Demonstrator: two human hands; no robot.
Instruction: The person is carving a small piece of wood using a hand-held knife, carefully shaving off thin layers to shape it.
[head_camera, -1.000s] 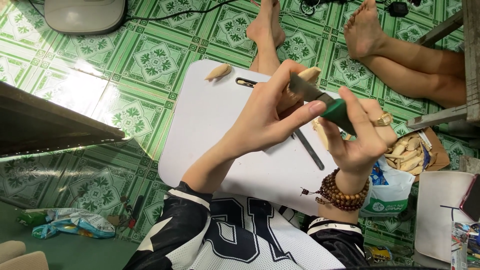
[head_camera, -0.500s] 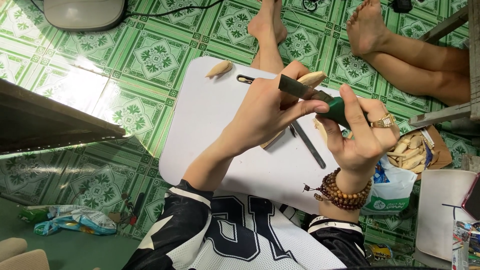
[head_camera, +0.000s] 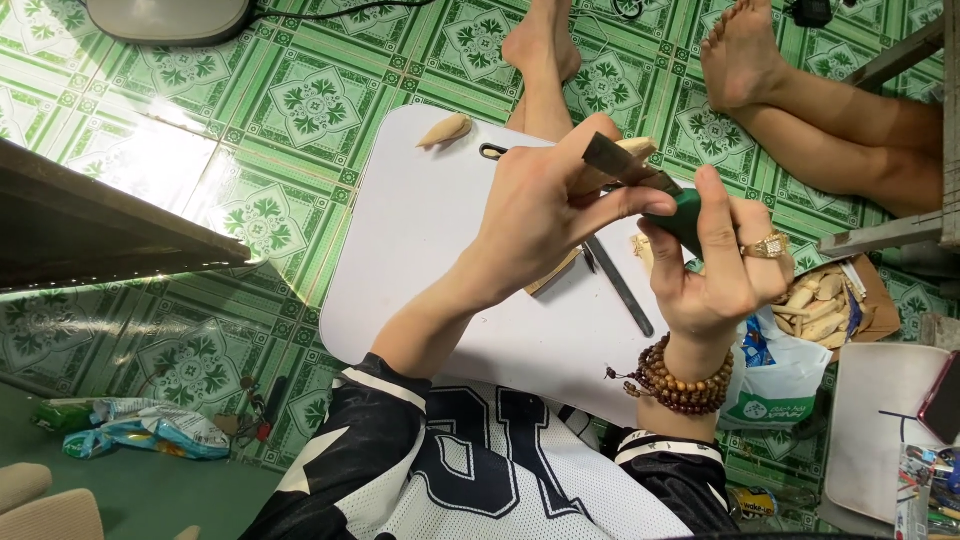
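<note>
Hands carving over a white rounded lap board (head_camera: 420, 260).

The right hand (head_camera: 725, 265) is wrapped tight around a green-handled flat metal chisel (head_camera: 640, 180); the left hand (head_camera: 545, 215) clutches a pale wooden carving piece (head_camera: 630, 152) against its blade, above the board's far edge. 1 open brown cardboard box (head_camera: 870, 295) of pale wooden pieces (head_camera: 815, 305) sits right, beside a white plastic bag (head_camera: 775, 375). 1 long dark file (head_camera: 620, 288) lies beneath; another person's bare feet (head_camera: 740, 50) crowd the tiled floor beyond.

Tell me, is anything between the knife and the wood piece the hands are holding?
Nothing visible. The right hand holds the green-handled knife, whose blade lies right against the wood piece gripped by the left hand.
</note>
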